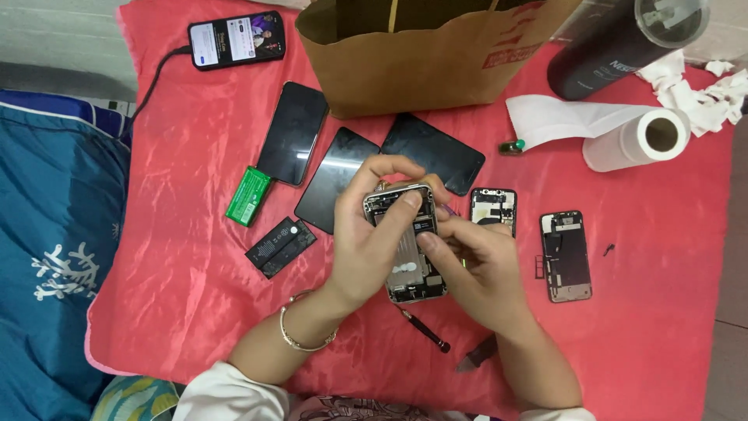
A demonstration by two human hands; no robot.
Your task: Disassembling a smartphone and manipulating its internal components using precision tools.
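The left hand (372,242) and the right hand (475,269) both hold an opened phone (405,245) with its insides showing. The left fingers (405,204) are wrapped around its top and side, gripping it. The right fingers (440,243) press on its right edge, holding it too. The phone sits up between both hands, above a red cloth (195,257).

Just below the fingers lies a small screwdriver (425,330). To the right of the fingers are two more open phone parts (492,209) (566,256). Behind the fingers lie three dark screens (293,132) (335,179) (433,153). To the left of the fingers are a black battery (280,247) and a green battery (248,195). Far behind are a brown paper bag (421,58) and a paper roll (639,139).
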